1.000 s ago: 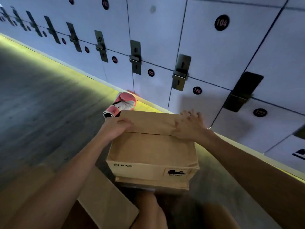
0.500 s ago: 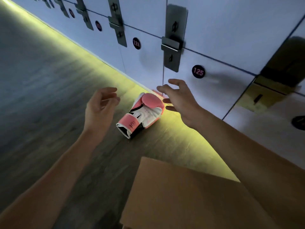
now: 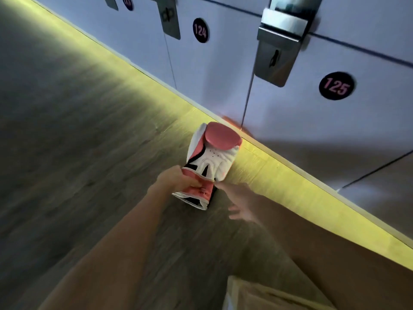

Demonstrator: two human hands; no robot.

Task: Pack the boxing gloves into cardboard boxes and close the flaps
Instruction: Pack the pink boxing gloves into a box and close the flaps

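A pink and white boxing glove (image 3: pixel 212 159) lies on the wooden floor close to the lockers, its cuff toward me. My left hand (image 3: pixel 174 181) grips the glove's pink cuff from the left. My right hand (image 3: pixel 239 201) is just right of the cuff with its fingers spread, one fingertip at the glove's edge; I cannot tell whether it holds it. A corner of a cardboard box (image 3: pixel 263 296) shows at the bottom edge, below my right forearm.
A wall of white numbered lockers (image 3: pixel 301 121), 124 and 125 nearest, runs diagonally behind the glove, with metal latches. A yellow-lit strip (image 3: pixel 290 175) lines the floor at their base. Dark wooden floor (image 3: pixel 67 142) spreads to the left.
Both hands left the closed cardboard box and reached forward to the glove. My left hand has closed on its cuff, and the glove has turned its cuff toward me.
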